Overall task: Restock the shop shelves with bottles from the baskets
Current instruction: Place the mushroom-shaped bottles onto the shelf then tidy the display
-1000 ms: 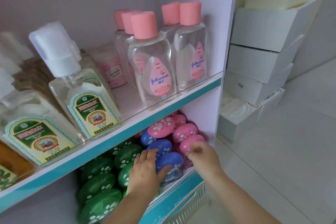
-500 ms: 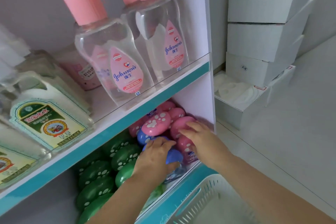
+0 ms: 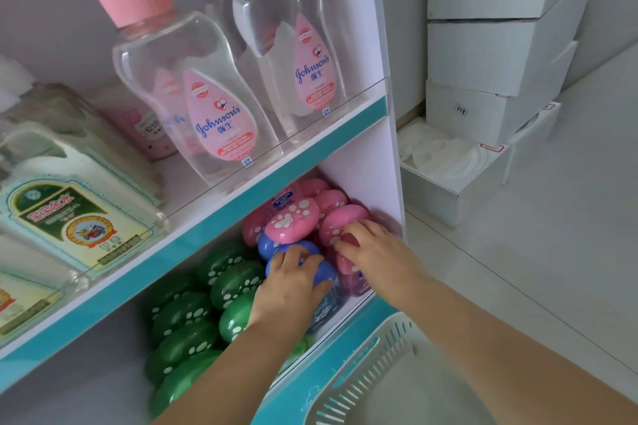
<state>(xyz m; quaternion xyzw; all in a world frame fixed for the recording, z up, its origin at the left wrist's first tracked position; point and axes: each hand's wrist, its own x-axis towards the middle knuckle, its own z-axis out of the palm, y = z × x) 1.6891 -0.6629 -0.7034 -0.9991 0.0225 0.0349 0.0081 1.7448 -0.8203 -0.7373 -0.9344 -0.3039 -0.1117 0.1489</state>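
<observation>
On the lower shelf (image 3: 348, 316) stand small bottles with paw-print caps: green ones (image 3: 193, 331) on the left, blue ones in the middle, pink ones (image 3: 293, 219) on the right. My left hand (image 3: 290, 281) grips the blue-capped bottle (image 3: 326, 274) at the front of the row. My right hand (image 3: 374, 248) rests with spread fingers on a pink-capped bottle (image 3: 340, 221) by the shelf's right wall. A pale teal basket (image 3: 359, 376) sits below at the bottom edge, its inside mostly hidden by my right arm.
The upper shelf (image 3: 303, 148) carries clear baby-oil bottles with pink caps (image 3: 207, 103) and green-labelled bottles (image 3: 79, 210) at left. White cardboard boxes (image 3: 490, 55) are stacked on the pale floor right of the shelf unit's side wall (image 3: 386, 155).
The view has tilted down and closed in on the shelves. My right hand has moved back onto the pink-capped bottle by the wall. My left hand stays on the blue-capped bottle.
</observation>
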